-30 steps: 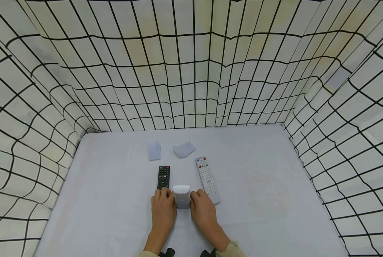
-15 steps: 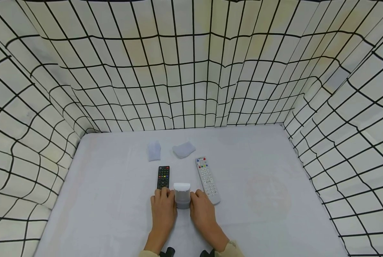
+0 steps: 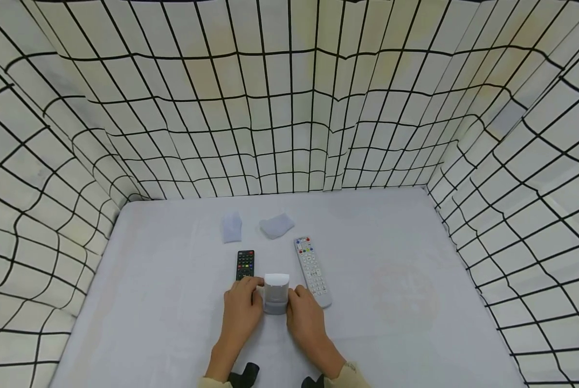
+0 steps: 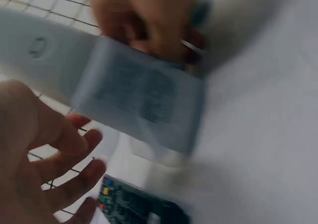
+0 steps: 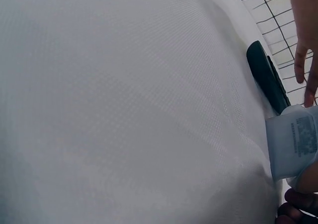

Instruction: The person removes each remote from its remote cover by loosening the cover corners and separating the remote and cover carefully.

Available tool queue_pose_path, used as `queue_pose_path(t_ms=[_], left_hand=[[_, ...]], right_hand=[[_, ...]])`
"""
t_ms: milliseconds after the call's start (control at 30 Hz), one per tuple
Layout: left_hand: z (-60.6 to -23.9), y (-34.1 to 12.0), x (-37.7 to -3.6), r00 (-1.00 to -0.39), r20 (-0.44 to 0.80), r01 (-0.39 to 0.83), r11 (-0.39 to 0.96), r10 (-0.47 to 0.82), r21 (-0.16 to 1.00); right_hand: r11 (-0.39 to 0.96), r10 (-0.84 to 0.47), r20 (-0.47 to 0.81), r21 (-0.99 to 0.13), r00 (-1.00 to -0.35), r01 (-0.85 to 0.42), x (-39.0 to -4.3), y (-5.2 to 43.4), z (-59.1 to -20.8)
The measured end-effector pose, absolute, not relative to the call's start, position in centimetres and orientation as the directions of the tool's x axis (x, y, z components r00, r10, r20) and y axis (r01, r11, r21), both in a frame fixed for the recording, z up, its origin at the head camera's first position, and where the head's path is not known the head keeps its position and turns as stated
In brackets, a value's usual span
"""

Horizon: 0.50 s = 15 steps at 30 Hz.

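Matt woven tablecloth (image 5: pixel 124 100)

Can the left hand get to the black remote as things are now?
Probably yes. The left hand lies right beside the black remote, fingertips by its near end, and nothing stands between them.

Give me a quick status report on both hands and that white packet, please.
Right hand grips the white packet from its side. Left hand open, fingers off the packet. Black remote and white remote flank it closely.
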<state>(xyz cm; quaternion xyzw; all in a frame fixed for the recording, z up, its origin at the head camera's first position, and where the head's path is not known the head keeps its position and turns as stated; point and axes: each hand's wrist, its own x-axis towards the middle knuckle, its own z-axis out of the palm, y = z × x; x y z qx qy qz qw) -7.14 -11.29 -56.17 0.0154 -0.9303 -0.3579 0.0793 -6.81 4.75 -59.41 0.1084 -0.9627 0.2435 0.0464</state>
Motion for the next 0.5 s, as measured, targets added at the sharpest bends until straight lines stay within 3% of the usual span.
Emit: queue_pose_path(t_ms=[100, 200, 500], left_hand=[[-54.9, -11.9, -7.1, -0.999, 0.029, 0.009, 0.579, -0.024, 0.816], [-53.9, -12.3, -7.1, -0.997, -0.031, 0.003, 0.462, 0.065, 0.887], [-53.0, -12.1, -7.4, -0.982, -0.082, -0.010, 0.384, 0.172, 0.923]], right_hand=[[0.856, -0.189, 0.136, -0.462, -0.972, -0.231, -6.8, 4.8, -59.3], [0.855, -0.188, 0.129, -0.466, -0.974, -0.227, -6.9, 4.8, -59.3], [0.856, -0.183, 0.126, -0.467, -0.975, -0.221, -6.9, 4.7, -59.5]])
